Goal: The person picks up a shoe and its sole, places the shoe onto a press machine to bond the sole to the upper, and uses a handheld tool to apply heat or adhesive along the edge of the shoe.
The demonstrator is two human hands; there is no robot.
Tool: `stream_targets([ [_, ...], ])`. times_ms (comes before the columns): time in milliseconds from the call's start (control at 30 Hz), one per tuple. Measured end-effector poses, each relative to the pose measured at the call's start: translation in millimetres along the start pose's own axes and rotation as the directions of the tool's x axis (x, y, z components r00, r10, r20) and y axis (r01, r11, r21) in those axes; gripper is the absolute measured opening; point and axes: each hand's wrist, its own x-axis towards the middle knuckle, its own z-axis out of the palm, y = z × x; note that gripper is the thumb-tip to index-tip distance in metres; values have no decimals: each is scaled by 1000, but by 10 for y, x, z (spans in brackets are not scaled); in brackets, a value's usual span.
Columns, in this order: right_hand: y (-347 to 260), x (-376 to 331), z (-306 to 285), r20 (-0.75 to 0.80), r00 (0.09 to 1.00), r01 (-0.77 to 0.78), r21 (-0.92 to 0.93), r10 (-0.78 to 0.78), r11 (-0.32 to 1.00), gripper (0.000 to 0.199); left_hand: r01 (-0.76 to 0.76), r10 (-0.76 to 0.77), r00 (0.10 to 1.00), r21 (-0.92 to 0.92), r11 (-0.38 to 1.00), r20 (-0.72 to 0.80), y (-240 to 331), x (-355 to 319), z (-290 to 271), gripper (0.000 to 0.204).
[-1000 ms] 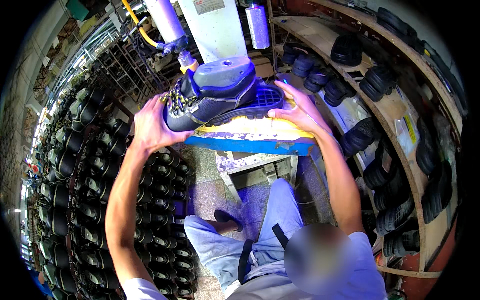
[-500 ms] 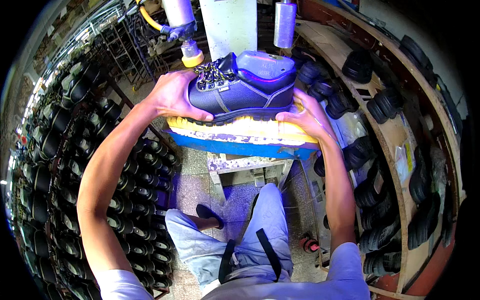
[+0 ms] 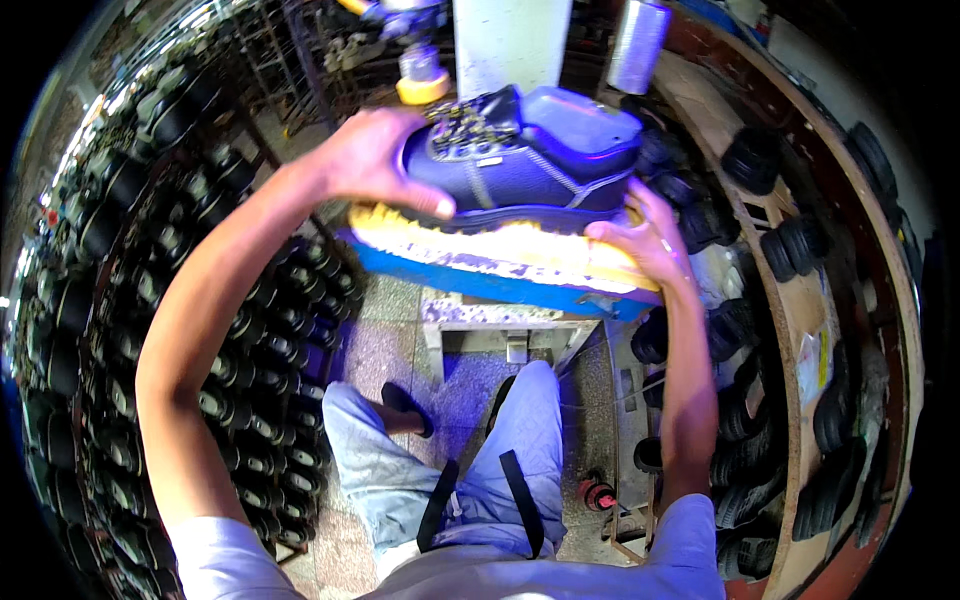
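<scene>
Left hand (image 3: 385, 165) clamped around the toe of a black shoe (image 3: 490, 185), right hand (image 3: 650, 245) clamped about its heel, yellow pad (image 3: 400, 235) beneath, blue base (image 3: 450, 281) lowermost.

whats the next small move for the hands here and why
Probably press the black leather lace-up shoe gently downward: the left hand cups its toe, the right hand is at its heel end, and it sits over a black ridged rubber sole on the yellow-topped blue block.

toe of dark shoe (image 3: 530, 180) hidden by blurred left hand (image 3: 378, 165), white column (image 3: 512, 45) cut off at top edge
</scene>
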Motion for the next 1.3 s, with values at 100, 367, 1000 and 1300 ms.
stream_targets([
  [100, -51, 35, -55, 86, 996, -14, 64, 8, 998, 88, 48, -6, 997, -578, 815, 74, -252, -217, -29, 87],
  [367, -168, 53, -6, 113, 993, 9, 106, -21, 994, 75, -29, -5, 999, -741, 671, -43, -491, -520, 188, 81],
  [1000, -181, 31, -9, 115, 993, 7, 75, -16, 997, 72, -186, 183, 982, 215, 959, 33, 16, -95, -54, 95],
  [1300, -189, -20, 20, 119, 993, 9, 88, -19, 996, 79, -105, 175, 932, 225, 969, -317, -75, -66, 369, 94],
])
